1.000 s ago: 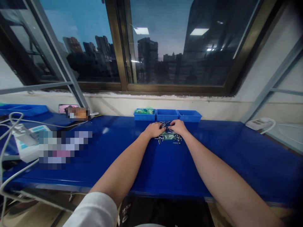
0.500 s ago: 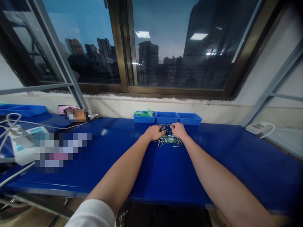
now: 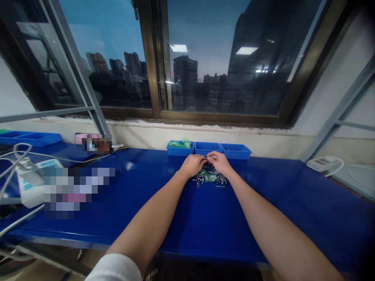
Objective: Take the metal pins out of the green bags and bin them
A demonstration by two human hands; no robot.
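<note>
A loose pile of small silvery metal pins or rivets (image 3: 221,182) lies on the blue tabletop, with bits of green bagging (image 3: 210,178) among them. My left hand (image 3: 193,164) is over the pile's left side, fingers closed around something small and dark at the fingertips. Meeting it from the right, my right hand (image 3: 218,161) has its fingertips pinched together just above the pile. What sits between the two sets of fingertips is too small to make out.
Behind my hands stand three joined blue bins: the left bin (image 3: 180,151) holds green packets, beside the middle bin (image 3: 207,147) and right bin (image 3: 236,152). A phone (image 3: 84,138), cables and a white power strip (image 3: 29,193) lie to the left. A white device (image 3: 322,163) sits at right.
My right hand has moved left, so its fingertips now meet those of my left hand above the pile. The camera view has shifted slightly.
</note>
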